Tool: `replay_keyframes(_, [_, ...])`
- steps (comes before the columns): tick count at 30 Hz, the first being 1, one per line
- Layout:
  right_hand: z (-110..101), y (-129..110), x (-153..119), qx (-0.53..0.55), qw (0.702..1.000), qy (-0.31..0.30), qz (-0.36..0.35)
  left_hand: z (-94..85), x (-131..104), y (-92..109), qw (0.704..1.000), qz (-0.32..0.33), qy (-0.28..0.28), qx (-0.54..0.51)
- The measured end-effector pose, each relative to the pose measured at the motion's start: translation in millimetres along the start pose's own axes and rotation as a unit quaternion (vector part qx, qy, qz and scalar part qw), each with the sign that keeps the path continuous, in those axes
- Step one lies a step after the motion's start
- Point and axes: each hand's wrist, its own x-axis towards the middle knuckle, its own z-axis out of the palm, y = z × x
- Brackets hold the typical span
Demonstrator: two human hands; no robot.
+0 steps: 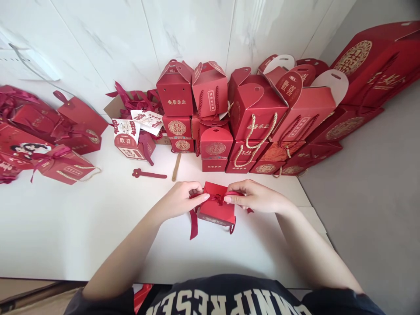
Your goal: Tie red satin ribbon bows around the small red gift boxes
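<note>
A small red box [218, 211] lies on the white table in front of me, with a dark red ribbon [218, 199] knotted across its top. My left hand [183, 199] pinches the ribbon at the box's left edge, thumb over the top. On the right side, my right hand [251, 195] is closed on the ribbon's other part. One loose ribbon end [194, 225] hangs down left of the box, and a short end shows below my right hand. A red cord handle [232, 228] sticks out at the box's lower right corner.
Stacked red boxes [215, 148] with cord handles stand along the tiled wall. A red flower-ended strip [149, 174] and a tan strip [176, 167] lie beyond my left hand. Ribboned boxes [67, 164] are piled at the left of the white table [82, 227]. A grey wall rises at right.
</note>
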Motion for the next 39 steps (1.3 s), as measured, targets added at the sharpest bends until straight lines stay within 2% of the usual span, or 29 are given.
replay_keyframes(5, [-1, -2, 0, -0.054, 0.998, -0.010, -0.024, 0.7, 6, -2, 0.999, -0.021, -0.011, -0.026])
replay_keyframes(11, [-18, 0, -4, -0.066, 0.997, -0.042, -0.028, -7.8, 4, -9, 0.993, -0.045, -0.043, -0.096])
replay_keyframes(14, [-19, 3, -1, -0.050, 0.997, -0.038, -0.033, -5.2, 1, -8, 0.996, -0.054, 0.000, -0.074])
replay_keyframes(16, [-15, 7, 4, -0.049, 0.998, -0.020, -0.033, -2.7, 0, -6, 0.997, -0.047, 0.009, -0.056])
replay_keyframes(21, [-4, 13, 12, -0.062, 0.997, -0.005, -0.045, -3.3, 0, -8, 0.997, -0.027, -0.023, -0.065])
replay_keyframes(24, [-5, 14, 13, -0.064, 0.997, 0.011, -0.046, -5.6, 1, -15, 0.995, -0.027, -0.044, -0.083])
replay_keyframes(31, [-9, 20, 17, -0.057, 0.997, 0.008, -0.047, -9.9, 1, -25, 0.992, -0.014, -0.082, -0.098])
replay_keyframes(36, [-10, 22, 18, -0.054, 0.998, 0.000, -0.023, -23.4, -1, -34, 0.983, -0.031, -0.167, -0.072])
replay_keyframes(37, [-10, 22, 18, -0.049, 0.999, -0.006, -0.020, -26.0, -1, -36, 0.982, -0.031, -0.172, -0.066])
replay_keyframes(39, [-10, 21, 16, -0.030, 0.999, -0.018, -0.020, -28.5, -2, -36, 0.987, -0.030, -0.147, -0.064])
